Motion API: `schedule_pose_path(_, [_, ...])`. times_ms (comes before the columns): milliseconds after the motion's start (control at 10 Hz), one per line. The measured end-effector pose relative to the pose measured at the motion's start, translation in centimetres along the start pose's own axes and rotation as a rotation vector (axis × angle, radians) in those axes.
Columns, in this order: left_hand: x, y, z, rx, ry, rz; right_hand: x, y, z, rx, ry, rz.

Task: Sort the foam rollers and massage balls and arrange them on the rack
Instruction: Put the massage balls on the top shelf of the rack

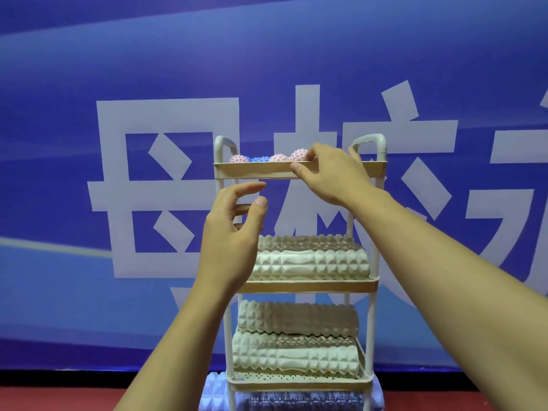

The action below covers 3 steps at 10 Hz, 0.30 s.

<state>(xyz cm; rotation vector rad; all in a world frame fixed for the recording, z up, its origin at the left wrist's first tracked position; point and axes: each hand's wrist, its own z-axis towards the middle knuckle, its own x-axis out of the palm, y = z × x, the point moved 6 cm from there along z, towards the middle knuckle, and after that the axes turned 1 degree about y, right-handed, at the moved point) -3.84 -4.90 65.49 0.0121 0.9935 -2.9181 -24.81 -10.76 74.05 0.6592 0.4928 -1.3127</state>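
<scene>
The right hand [332,173] is pinching the front rim of the rack's top tray [255,170], fingertips beside the rightmost pink spiky massage ball [298,155]; the left hand [234,229] is hovering loosely curled and empty below that rim. Seating the ball calls for steadying the tray while nudging it toward the row's right end. Cream foam rollers [311,259] are filling the lower shelves, lavender rollers [213,390] are lying at the rack's base, and the right handle [370,140] is crowding the wrist.
</scene>
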Motion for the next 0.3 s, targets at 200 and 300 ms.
schedule_pose_path(200, [-0.5,-0.2,-0.1,-0.001,-0.008,0.05,-1.2,0.5,-1.1,-0.01,-0.074,0.064])
schedule_pose_path(300, [-1.5,-1.3,-0.3,0.042,-0.04,0.058,-2.9,1.0,-2.2,-0.023,-0.139,0.171])
